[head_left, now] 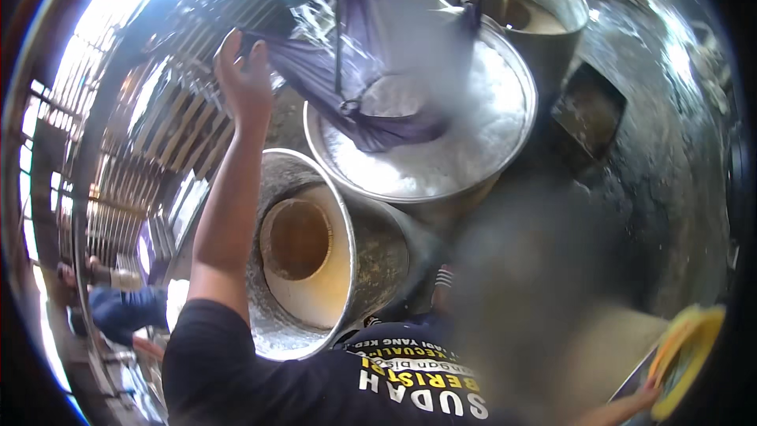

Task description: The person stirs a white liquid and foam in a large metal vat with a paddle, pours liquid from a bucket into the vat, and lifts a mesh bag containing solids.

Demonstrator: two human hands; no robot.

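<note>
My left hand (246,83) is raised at the upper left, its fingers closed at the edge of a purple cloth (303,63). The cloth hangs like a sling from a metal frame, and its lower part dips over a large round vat (422,196) full of white foam (473,146). At the lower right, my right hand (648,396) grips a round container with a yellow rim (694,359). What that container holds cannot be made out. A grey blur hides part of the cloth and much of the area by my right arm.
Close below the vat stands a metal drum (378,256) with pale liquid and a round brown basket-like vessel (296,238) in it. Another drum (544,51) with a stick stands at the back right. A dark square container (590,110) sits on the wet floor. Another person (130,312) is at the left.
</note>
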